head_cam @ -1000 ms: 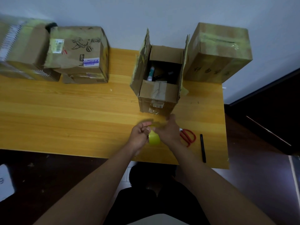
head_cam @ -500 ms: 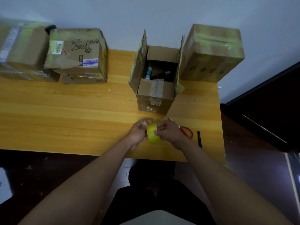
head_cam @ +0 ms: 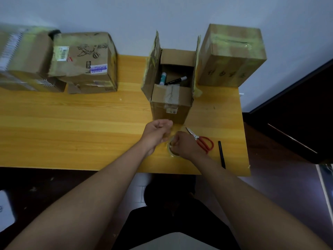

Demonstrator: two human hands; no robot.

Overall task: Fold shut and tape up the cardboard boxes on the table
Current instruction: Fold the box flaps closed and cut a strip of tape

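Open box (head_cam: 171, 98) stands at 12 o'clock from both hands on the surface (head_cam: 72, 127). Right hand (head_cam: 182, 143) grips the tape roll (head_cam: 171, 150); left hand (head_cam: 158, 132) pinches the tape end. Tape is thin, sticky, likely to twist; keep it taut. Flaps are stiff cardboard; take them at their edges. The strip itself is hard to make out.

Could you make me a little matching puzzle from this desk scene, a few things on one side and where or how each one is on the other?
Things:
1. scissors
2. open box
3. tape roll
4. black pen

States:
A. flaps up, markers inside
B. gripped by the right hand
C. red handles, lying beside the right hand
D. nearest the table's right edge

Pairs: 1-C, 2-A, 3-B, 4-D
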